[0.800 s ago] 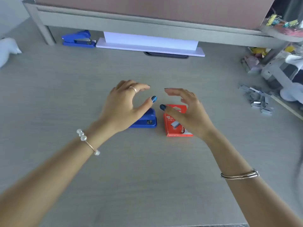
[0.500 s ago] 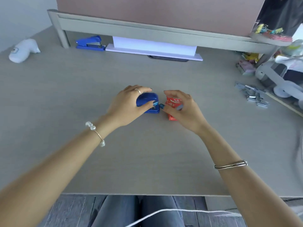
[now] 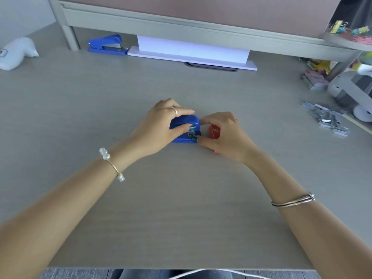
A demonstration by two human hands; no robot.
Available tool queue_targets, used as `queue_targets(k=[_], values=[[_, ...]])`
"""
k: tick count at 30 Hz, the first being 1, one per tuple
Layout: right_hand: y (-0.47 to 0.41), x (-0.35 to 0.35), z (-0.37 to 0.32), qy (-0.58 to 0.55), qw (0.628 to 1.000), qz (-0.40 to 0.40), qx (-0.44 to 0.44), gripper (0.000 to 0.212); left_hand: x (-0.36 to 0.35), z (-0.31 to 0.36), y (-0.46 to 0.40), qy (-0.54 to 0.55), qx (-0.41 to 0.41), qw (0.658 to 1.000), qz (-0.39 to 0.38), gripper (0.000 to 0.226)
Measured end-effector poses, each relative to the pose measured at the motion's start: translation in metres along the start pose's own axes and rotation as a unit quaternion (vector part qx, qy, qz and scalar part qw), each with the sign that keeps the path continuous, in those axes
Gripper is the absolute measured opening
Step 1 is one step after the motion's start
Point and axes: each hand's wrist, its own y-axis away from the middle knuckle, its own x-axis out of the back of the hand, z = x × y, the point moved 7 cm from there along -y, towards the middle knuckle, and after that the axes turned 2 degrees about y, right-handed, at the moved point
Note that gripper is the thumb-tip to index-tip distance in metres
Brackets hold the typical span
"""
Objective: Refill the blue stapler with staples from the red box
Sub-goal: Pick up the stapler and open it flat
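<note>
Your left hand [image 3: 159, 127] is clamped over the blue stapler [image 3: 186, 125] at mid-surface, its front end pointing toward your right. Your right hand [image 3: 223, 135], fingertips touching that end, covers the red box [image 3: 214, 132] just beside it, so it's the nearer hand for staples.

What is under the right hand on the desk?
Under the right hand lies the red box, beside the blue stapler. Only its near-left part shows; the rest and its contents are covered.

Grey desk [image 3: 181, 198] carrying blue stapler [image 3: 186, 127], red box [image 3: 214, 132], second blue stapler [image 3: 107, 45], loose staple strips [image 3: 326, 119], white paper stack [image 3: 191, 52]
</note>
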Motion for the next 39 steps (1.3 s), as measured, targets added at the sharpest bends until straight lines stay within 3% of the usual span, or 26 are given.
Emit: queue_targets(k=[9, 13, 17, 22, 31, 39], values=[[0.008, -0.009, 0.002, 0.016, 1.000, 0.013, 0.022, 0.022, 0.008, -0.002, 0.013, 0.091, 0.009, 0.996, 0.023, 0.025], [0.006, -0.009, 0.004, 0.028, 0.999, 0.021, 0.032, 0.028, 0.024, -0.003, 0.014, 0.176, 0.008, 0.981, 0.081, 0.019], [0.005, -0.008, 0.008, 0.038, 0.998, 0.020, 0.042, 0.027, 0.037, -0.007, 0.016, 0.296, 0.040, 0.943, 0.150, 0.017], [0.004, -0.007, 0.006, 0.040, 0.998, 0.017, 0.053, 0.024, 0.042, -0.004, 0.017, 0.340, 0.028, 0.929, 0.144, 0.017], [0.006, -0.008, 0.006, 0.035, 0.999, 0.009, 0.038, 0.025, 0.072, -0.016, 0.033, 0.281, -0.007, 0.950, 0.136, 0.039], [0.006, -0.008, 0.005, 0.034, 0.999, 0.005, 0.036, 0.026, 0.096, -0.043, 0.049, 0.279, -0.009, 0.937, 0.211, 0.019]])
